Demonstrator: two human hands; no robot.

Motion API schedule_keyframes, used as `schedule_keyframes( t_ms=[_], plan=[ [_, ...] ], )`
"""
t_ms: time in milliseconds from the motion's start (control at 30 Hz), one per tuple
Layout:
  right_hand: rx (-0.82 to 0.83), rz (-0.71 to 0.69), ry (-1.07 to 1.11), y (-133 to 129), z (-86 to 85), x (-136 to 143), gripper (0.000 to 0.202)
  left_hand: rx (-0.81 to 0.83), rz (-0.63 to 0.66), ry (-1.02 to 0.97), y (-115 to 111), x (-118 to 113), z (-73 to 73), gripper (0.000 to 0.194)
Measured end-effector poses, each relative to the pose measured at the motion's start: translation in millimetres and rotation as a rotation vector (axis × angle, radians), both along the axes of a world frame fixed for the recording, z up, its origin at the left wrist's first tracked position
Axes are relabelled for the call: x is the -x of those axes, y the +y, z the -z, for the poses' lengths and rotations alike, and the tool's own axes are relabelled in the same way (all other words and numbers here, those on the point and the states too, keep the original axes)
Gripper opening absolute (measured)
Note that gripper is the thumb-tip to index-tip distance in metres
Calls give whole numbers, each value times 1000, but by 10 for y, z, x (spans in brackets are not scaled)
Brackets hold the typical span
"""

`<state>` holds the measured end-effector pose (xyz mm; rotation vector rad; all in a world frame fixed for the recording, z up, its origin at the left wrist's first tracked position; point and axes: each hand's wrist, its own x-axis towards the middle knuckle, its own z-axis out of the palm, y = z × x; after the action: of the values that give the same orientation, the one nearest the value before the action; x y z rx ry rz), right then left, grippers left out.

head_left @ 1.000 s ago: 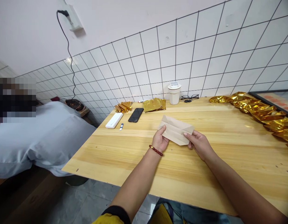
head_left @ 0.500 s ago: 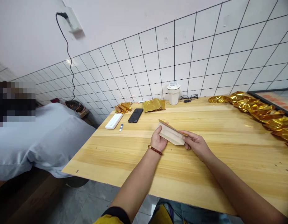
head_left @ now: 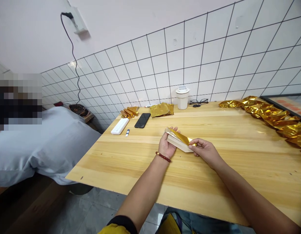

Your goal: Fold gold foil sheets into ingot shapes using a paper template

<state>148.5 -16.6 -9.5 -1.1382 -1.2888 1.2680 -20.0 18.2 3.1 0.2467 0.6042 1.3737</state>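
A sheet of gold foil paper (head_left: 178, 137), pale on its inner side, is partly folded lengthwise above the table. My left hand (head_left: 167, 144), with a beaded bracelet at the wrist, supports its left end from below, fingers curled behind it. At the other end my right hand (head_left: 201, 149) pinches the paper's edge between thumb and fingers. The gold face of the folded flap shows on top, while the pale side faces me along the lower strip.
On the wooden table (head_left: 121, 162) lie a phone (head_left: 142, 120), a white power bank (head_left: 120, 126), a small tube (head_left: 127, 133), gold sheets (head_left: 161, 110), folded strips (head_left: 129, 112), a lidded cup (head_left: 182, 99), glasses (head_left: 199, 102) and folded gold pieces (head_left: 267, 113). A person (head_left: 50, 143) sits left.
The paper's far flap has come over toward me, so its gold face now shows. My right hand's thumb and fingers have shifted along that flap's right end.
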Motion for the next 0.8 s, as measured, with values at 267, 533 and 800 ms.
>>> schedule_keyframes(
  t_ms=[267, 533, 800],
  plan=[
    [-89, 2, -93, 3, 120, 17, 45, -104, 25, 22, -38, -26, 38, 48],
    [-353, 1, -275, -30, 131, 6, 31, -75, 15, 72, -52, -40, 28, 25],
    [-227, 157, -244, 8, 120, -87, 55, -95, 85, 20, -81, -14, -4, 27]
  ],
)
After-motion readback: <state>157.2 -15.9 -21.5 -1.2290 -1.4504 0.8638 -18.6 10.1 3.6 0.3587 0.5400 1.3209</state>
